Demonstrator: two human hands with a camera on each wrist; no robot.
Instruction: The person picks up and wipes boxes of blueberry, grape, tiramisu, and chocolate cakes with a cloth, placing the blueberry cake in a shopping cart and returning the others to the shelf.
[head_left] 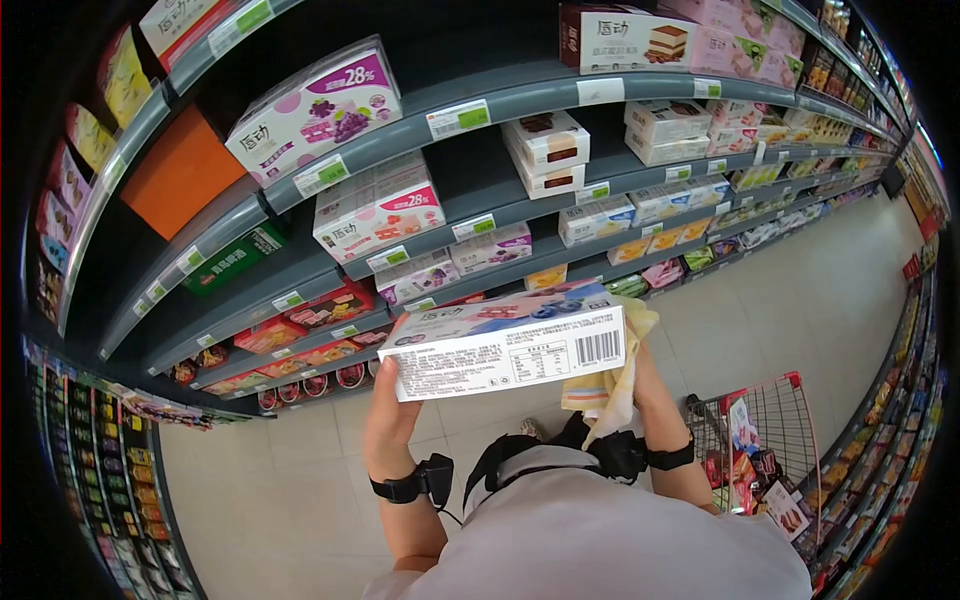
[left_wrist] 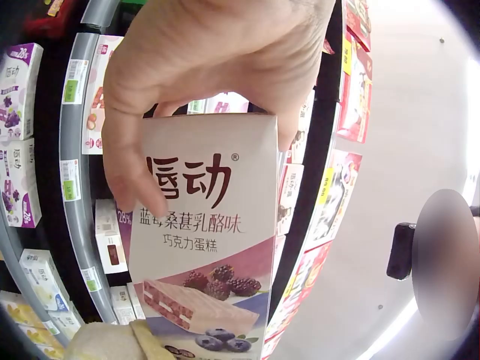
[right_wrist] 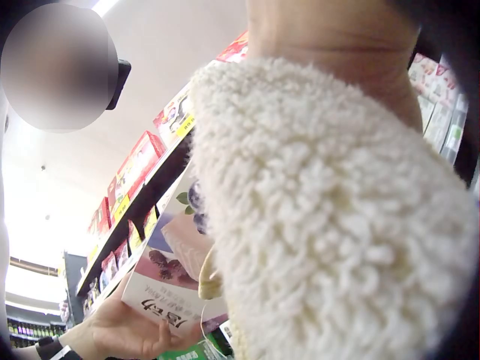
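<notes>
"Box (head_left: 505,355)?"
"Held up in front of the shelves (head_left: 530,105); white, berries and cake on one face; barcode side toward the person."
"Left hand (head_left: 392,410)?"
"Pinching one end, thumb and fingers on opposite sides."
"Right hand (head_left: 645,375)?"
"At the other end, yellow-and-white cloth (head_left: 608,395) over it; fingers covered, can't tell how they lie."
"Cart (head_left: 765,430)?"
"Person's right side; packages inside."

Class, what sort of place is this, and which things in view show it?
Most likely a supermarket aisle: long shelves of boxed snacks, with price tags along their edges, and a wire cart holding packages.
</notes>
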